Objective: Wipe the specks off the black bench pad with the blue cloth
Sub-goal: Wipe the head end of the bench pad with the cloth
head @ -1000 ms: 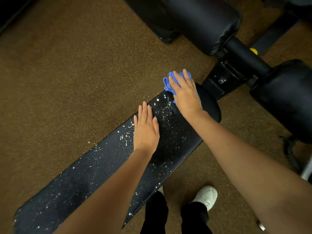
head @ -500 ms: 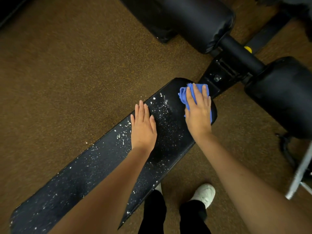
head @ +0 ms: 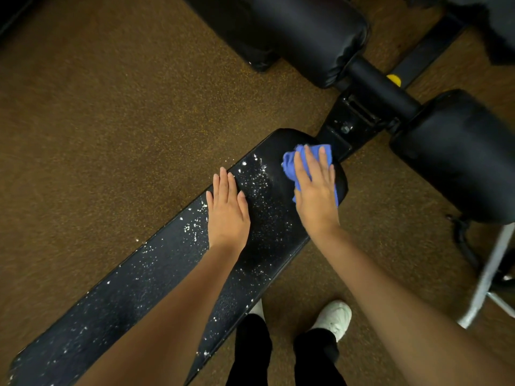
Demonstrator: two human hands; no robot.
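The long black bench pad (head: 156, 277) runs from lower left to upper right and is sprinkled with white specks (head: 257, 176). Its far rounded end looks mostly free of specks. My right hand (head: 316, 190) presses the blue cloth (head: 291, 164) flat on that far end with straight fingers. My left hand (head: 227, 210) lies flat on the pad, fingers straight, just left of the cloth hand.
Two black roller pads (head: 312, 34) (head: 457, 151) on a bar stand beyond the bench end, joined by a metal bracket (head: 348, 126). Brown speckled floor (head: 111, 121) surrounds the bench. My white shoes (head: 334, 319) stand beside it. A grey metal leg (head: 487, 277) is at right.
My right hand has slid the blue cloth from the pad's far left edge across to its right side over the rounded end. The left hand has stayed put.
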